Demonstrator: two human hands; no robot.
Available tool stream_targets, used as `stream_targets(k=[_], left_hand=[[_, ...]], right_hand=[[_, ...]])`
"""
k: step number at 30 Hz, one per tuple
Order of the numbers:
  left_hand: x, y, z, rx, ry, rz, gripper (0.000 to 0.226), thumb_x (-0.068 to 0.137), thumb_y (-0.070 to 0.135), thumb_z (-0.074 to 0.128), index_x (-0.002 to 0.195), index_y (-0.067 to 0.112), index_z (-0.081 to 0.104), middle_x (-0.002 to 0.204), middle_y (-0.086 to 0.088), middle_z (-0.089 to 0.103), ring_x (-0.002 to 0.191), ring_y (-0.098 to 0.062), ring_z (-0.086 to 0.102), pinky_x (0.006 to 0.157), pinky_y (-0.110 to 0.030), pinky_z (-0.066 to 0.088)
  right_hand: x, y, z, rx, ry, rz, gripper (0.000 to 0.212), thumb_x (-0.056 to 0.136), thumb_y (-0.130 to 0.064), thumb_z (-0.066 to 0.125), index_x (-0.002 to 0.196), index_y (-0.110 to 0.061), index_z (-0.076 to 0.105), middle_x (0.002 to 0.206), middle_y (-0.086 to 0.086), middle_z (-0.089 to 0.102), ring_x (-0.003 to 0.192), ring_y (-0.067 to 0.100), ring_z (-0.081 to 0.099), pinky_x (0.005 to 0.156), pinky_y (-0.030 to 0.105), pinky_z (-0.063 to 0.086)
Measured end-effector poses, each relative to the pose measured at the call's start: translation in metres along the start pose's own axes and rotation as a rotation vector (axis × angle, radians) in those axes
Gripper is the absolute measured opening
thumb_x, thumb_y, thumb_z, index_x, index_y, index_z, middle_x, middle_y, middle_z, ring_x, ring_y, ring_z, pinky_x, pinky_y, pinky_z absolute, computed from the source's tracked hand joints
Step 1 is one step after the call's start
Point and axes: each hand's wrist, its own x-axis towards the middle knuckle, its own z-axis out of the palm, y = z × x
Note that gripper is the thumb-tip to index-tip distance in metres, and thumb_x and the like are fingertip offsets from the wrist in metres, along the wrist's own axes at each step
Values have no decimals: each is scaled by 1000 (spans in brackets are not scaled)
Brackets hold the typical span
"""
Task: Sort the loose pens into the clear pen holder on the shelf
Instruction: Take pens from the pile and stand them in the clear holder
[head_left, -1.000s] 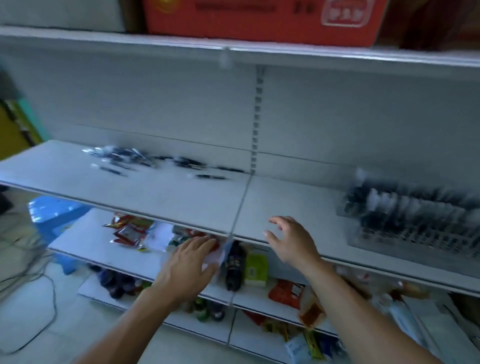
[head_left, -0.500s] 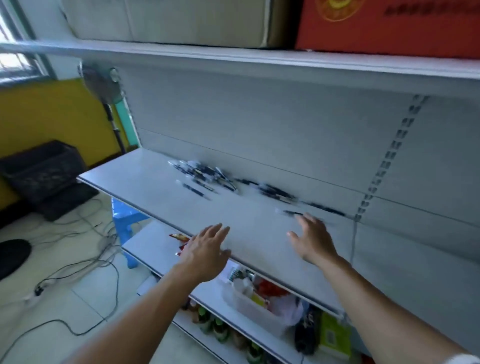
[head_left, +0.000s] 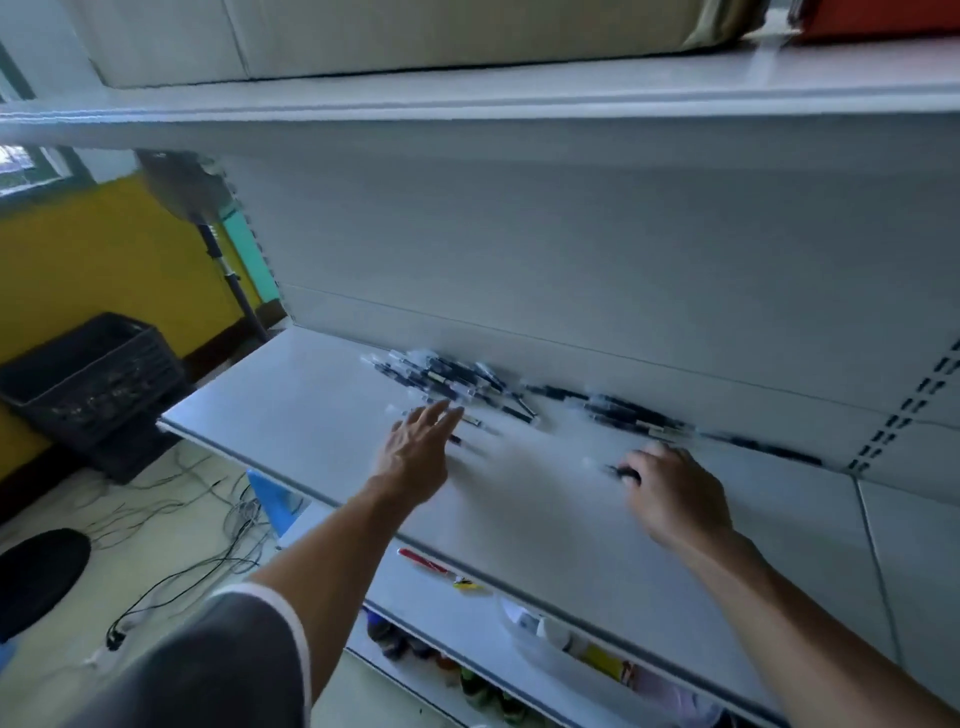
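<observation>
Head view of a white shelf (head_left: 311, 405). Loose pens (head_left: 452, 379) lie in a heap at the back of the shelf against the rear panel, and a second cluster of pens (head_left: 634, 413) trails off to the right along the same edge. The left hand (head_left: 415, 457) reaches out with fingers straight and slightly spread, holding nothing, its fingertips just beside the front of the heap. The right hand (head_left: 675, 499) rests low on the shelf with fingers curled, pinching a dark pen (head_left: 618, 471) whose end shows at the fingertips; motion blur hides the finer detail. Left of the shelf, on the floor: a black crate (head_left: 93, 379) and cables (head_left: 171, 571)
</observation>
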Motion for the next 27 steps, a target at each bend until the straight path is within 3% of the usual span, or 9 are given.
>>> stream_targets(k=[4, 8, 12, 16, 20, 23, 27], left_hand=[[34, -25, -4, 93, -18, 204, 63, 88, 0, 43, 146, 26, 37, 153, 5, 34, 140, -18, 30, 109, -33, 30], [59, -41, -5, 122, -25, 387, 49, 88, 3, 46, 130, 24, 57, 132, 3, 56, 121, -23, 51, 93, -31, 41], [75, -50, -10, 145, -62, 528, 39, 93, 9, 44, 123, 29, 59, 126, 6, 58, 118, -18, 53, 91, -30, 40], [83, -50, -9, 135, -111, 632, 32, 95, 13, 43, 121, 23, 59, 123, 2, 59, 119, -20, 52, 95, -34, 43], [81, -30, 6, 50, -41, 759, 28, 92, 10, 48, 115, 16, 63, 113, -4, 60, 107, -26, 58, 80, -41, 51], [73, 0, 20, -75, 56, 836, 23, 79, 5, 55, 97, 8, 70, 92, -11, 64, 86, -31, 65, 63, -38, 55], [66, 44, 37, -202, 60, 839, 27, 75, 3, 53, 95, 5, 71, 85, -14, 65, 80, -35, 66, 64, -44, 58]], right_hand=[[7, -33, 2, 30, 3, 34, 24, 96, -27, 48, 112, -21, 64, 114, 1, 59, 103, 23, 56, 78, 31, 46], [11, -71, 4, 134, 79, 132, 20, 93, -30, 55, 107, -21, 67, 105, 1, 68, 94, 26, 62, 67, 29, 44], [7, -100, 7, 309, 135, 259, 16, 92, -30, 59, 105, -24, 67, 103, -4, 71, 92, 23, 64, 72, 31, 51], [-6, -109, 2, 415, 192, 387, 14, 91, -30, 60, 102, -25, 68, 102, -8, 71, 95, 19, 64, 74, 28, 50], [-25, -100, -10, 494, 252, 482, 13, 89, -31, 62, 99, -25, 68, 96, -12, 69, 91, 12, 64, 74, 25, 49], [-49, -84, -20, 571, 308, 551, 16, 90, -29, 61, 103, -23, 68, 95, -11, 67, 86, 9, 61, 73, 23, 46], [-97, -50, -32, 607, 392, 613, 19, 91, -28, 62, 107, -21, 68, 97, -11, 66, 84, 5, 59, 73, 15, 43]])
